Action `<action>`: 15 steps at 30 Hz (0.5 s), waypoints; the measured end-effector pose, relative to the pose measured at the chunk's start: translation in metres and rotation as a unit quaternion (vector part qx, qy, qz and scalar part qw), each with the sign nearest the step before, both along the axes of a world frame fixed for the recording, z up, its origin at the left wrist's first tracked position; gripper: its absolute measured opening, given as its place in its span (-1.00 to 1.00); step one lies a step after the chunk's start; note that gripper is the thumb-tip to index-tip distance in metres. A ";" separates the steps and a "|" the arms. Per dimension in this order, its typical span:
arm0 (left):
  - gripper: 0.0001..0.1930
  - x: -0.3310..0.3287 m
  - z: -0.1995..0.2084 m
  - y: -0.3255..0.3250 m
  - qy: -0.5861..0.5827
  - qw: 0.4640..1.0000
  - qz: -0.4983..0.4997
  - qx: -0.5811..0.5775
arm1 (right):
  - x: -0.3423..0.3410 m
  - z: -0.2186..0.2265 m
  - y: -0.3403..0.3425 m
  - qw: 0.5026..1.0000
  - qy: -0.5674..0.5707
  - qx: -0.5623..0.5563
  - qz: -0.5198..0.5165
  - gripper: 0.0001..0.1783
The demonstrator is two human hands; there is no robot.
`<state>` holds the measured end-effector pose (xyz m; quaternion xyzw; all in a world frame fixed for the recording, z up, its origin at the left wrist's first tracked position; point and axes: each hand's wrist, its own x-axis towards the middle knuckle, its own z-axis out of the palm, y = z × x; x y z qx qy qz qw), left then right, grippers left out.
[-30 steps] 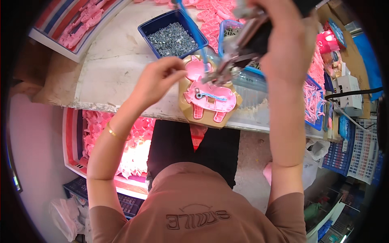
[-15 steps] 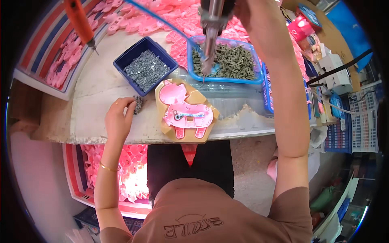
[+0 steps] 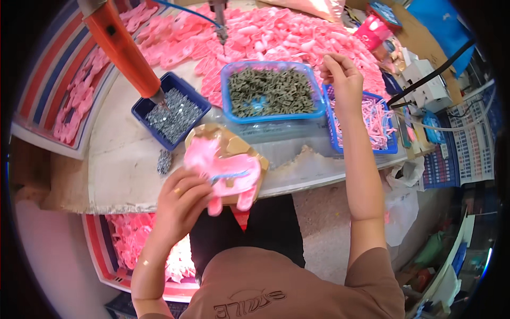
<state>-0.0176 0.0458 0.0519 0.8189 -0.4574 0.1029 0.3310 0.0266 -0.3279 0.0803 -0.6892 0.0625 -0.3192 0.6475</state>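
Note:
My left hand [image 3: 186, 204] grips a pink plastic animal-shaped shell [image 3: 239, 170] by its near left side. The shell is tilted and partly raised over a tan block-like holder [image 3: 260, 159], and a thin blue strip [image 3: 231, 175] lies across it. My right hand [image 3: 342, 77] is raised beside the light-blue tray, fingers loosely bent and apart, with nothing visible in them. A metal-tipped screwdriver [image 3: 220, 26] hangs above the pink pile. An orange electric screwdriver [image 3: 122, 50] hangs with its tip over the navy tray of small screws [image 3: 178, 117].
A light-blue tray [image 3: 226, 106] holds grey-green small parts. The blue basket [image 3: 337, 141] to its right has pink and blue sticks. Pink plastic pieces [image 3: 265, 37] heap at the back. A small screw cluster [image 3: 164, 161] lies on the table. A striped bin [image 3: 101, 250] stands below.
My left hand has left the screw cluster and taken hold of the pink shell, tilting it. My right hand has let go of the metal-tipped screwdriver, which now hangs farther back.

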 end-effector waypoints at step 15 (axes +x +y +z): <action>-0.52 -0.048 0.082 0.102 0.233 0.934 0.116 0.243 | 0.156 -0.075 -0.059 0.752 0.215 -0.621 -0.044 -0.67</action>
